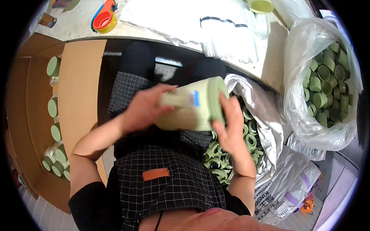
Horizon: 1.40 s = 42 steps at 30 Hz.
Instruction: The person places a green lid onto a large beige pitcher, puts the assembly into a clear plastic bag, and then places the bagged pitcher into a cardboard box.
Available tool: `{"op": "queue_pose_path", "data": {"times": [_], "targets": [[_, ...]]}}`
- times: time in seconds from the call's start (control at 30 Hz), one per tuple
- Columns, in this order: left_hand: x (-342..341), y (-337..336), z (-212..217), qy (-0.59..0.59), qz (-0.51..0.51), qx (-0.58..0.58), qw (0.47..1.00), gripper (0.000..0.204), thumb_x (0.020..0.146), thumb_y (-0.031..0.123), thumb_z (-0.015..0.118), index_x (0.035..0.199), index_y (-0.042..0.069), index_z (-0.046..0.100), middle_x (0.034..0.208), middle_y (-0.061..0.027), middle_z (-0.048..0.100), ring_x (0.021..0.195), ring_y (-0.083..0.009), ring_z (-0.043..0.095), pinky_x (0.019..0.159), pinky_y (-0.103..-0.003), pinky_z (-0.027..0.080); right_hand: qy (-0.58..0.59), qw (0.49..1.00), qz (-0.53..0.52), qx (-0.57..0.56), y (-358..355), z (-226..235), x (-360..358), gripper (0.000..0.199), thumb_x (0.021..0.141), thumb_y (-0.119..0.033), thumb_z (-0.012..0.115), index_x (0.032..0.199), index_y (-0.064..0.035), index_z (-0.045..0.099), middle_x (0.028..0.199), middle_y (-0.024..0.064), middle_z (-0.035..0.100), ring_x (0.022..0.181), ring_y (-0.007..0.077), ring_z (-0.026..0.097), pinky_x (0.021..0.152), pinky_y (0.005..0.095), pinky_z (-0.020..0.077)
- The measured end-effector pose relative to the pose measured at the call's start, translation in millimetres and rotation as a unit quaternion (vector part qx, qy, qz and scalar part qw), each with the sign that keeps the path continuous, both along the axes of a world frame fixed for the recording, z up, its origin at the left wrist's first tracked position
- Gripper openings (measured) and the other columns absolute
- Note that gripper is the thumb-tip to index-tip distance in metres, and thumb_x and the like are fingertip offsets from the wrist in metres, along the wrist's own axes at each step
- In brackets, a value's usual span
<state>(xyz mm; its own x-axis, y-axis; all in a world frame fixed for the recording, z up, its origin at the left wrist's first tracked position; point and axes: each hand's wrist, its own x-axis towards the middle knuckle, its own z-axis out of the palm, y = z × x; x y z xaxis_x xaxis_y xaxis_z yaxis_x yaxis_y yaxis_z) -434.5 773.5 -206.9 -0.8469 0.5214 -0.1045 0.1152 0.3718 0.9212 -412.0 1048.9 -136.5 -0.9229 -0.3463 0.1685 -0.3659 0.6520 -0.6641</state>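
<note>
Over my lap lies a pale green jug (181, 109) on its side, with a small blue label and a darker green collar at its right end. My left hand (148, 106) grips the jug's left end. At the collar, my right hand (228, 125) is curled round the rim with its fingers spread along it. Both hands are somewhat blurred. Just below and right of that hand, a white sack (266, 133) holds many loose green ring-shaped collars (219, 159), some with dark parts.
To the left stands an open cardboard box (83, 84) with several green-capped items inside. A clear plastic bag (295, 96) full of green caps (325, 88) is at the right. On the table (77, 30) lie coloured tape rings (105, 20) and clear plastic bags (227, 36).
</note>
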Motion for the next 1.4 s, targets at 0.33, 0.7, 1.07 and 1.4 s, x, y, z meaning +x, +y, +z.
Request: {"op": "queue_pose_path", "data": {"times": [0.33,0.7,1.07,1.4], "targets": [[5,-1,-7,0.06,0.097,0.017,0.993,0.067,0.088,0.024,0.068,0.14,-0.003,0.037,0.136,-0.0216,0.055,0.108,-0.0428,0.063,0.091,-0.042,0.053,-0.004,0.999,0.016,0.032,-16,7,-16,0.051,0.093,-0.029,0.06,0.125,0.0092,0.055,0.092,0.0188,0.053,0.084,0.0353,0.056,0.077,0.0407,0.0472],[-67,23,103,0.288,-0.019,0.159,0.944,0.018,0.086,0.016,0.069,0.098,0.002,0.066,0.093,-0.0071,0.064,0.079,-0.0188,0.06,0.07,-0.033,0.047,-0.161,0.979,0.005,-0.122,25,-38,-66,0.071,0.093,-0.049,0.055,0.143,0.001,0.044,0.137,0.022,0.046,0.132,0.0352,0.042,0.113,0.0411,0.0285],[-303,17,-80,0.017,0.137,-0.057,0.989,0.026,0.093,0.023,0.059,0.09,-0.001,0.07,0.083,-0.0095,0.07,0.077,-0.0189,0.064,0.075,-0.033,0.049,-0.198,0.946,-0.042,-0.253,43,-49,-89,0.046,0.091,-0.028,0.062,0.127,-0.0004,0.057,0.124,0.0133,0.055,0.119,0.0257,0.052,0.105,0.0364,0.0375],[-208,86,-28,-0.098,0.004,0.308,0.946,0.022,0.098,0.009,0.049,0.088,0.0,0.066,0.092,-0.0064,0.069,0.086,-0.0141,0.062,0.081,-0.029,0.05,-0.236,0.873,-0.188,-0.384,3,-65,-126,0.022,0.088,-0.012,0.07,0.103,0.0013,0.06,0.095,0.0093,0.065,0.08,0.0127,0.06,0.074,0.0261,0.0498]]}}
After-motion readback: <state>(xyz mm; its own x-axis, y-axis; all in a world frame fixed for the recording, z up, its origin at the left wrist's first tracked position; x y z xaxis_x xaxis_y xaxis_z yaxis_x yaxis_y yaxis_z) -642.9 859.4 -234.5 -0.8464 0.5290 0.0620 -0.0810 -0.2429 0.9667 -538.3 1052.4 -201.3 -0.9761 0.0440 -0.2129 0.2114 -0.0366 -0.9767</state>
